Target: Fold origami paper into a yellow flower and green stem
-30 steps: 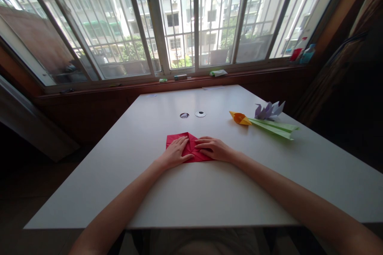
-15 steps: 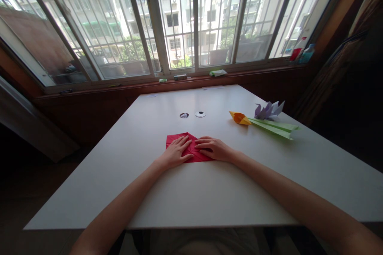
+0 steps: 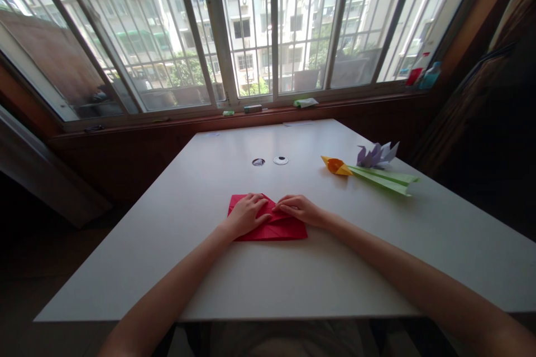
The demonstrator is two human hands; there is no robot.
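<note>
A folded sheet of red paper (image 3: 272, 232) lies on the white table in front of me, with creases across its near part. My left hand (image 3: 250, 215) rests spread over its left half, palm down. At the right side of the sheet, my right hand (image 3: 299, 209) has its fingertips drawn together on a flap of the paper near the middle. Part of the sheet is hidden under both hands.
Right of the hands lie an orange folded paper flower (image 3: 336, 165), a light green paper piece (image 3: 385, 178) and purple and white folded paper (image 3: 376, 155). Two round inserts (image 3: 280, 160) are set in the white table (image 3: 167, 206). A barred window stands beyond.
The red paper has shifted toward me, and its near edge now reaches lower. The left hand stays flat on it; the right fingers have drawn closer together on the flap.
</note>
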